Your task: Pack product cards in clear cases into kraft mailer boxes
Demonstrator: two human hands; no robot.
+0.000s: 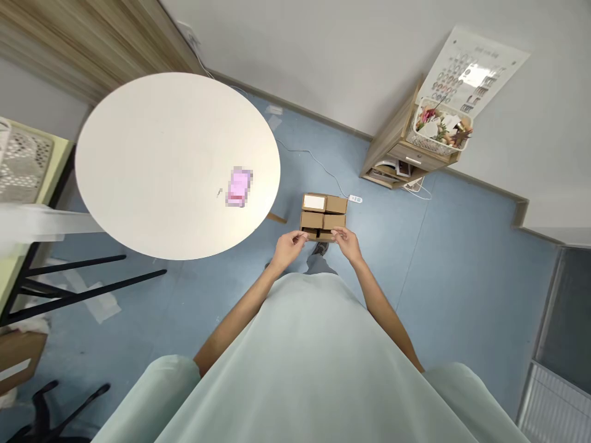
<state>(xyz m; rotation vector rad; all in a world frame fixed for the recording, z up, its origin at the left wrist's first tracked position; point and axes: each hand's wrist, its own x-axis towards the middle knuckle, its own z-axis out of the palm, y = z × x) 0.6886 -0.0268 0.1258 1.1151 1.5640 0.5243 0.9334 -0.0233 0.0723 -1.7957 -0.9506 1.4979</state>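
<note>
A block of small brown cardboard boxes [324, 220], set in rows of two, is in front of me, low down near my feet. One box at its far left bears a white label [314, 202]. My left hand [290, 247] is at the near left corner, with thumb and fingers pinched together. At the near right side, my right hand [348, 243] is pinched in the same way. Both sets of fingertips overlap the nearest row, which looks darker inside. Whether they grip the cardboard or something thin, I cannot make out. My shoe [320, 248] shows just below the boxes.
To the left stands a round white table [170, 154] with a pixelated pink item [239, 187] on it. A white power strip [355, 199] and its cord lie on the blue floor [462, 271]. A wooden cabinet [392, 144] carries a filled white basket [434, 146].
</note>
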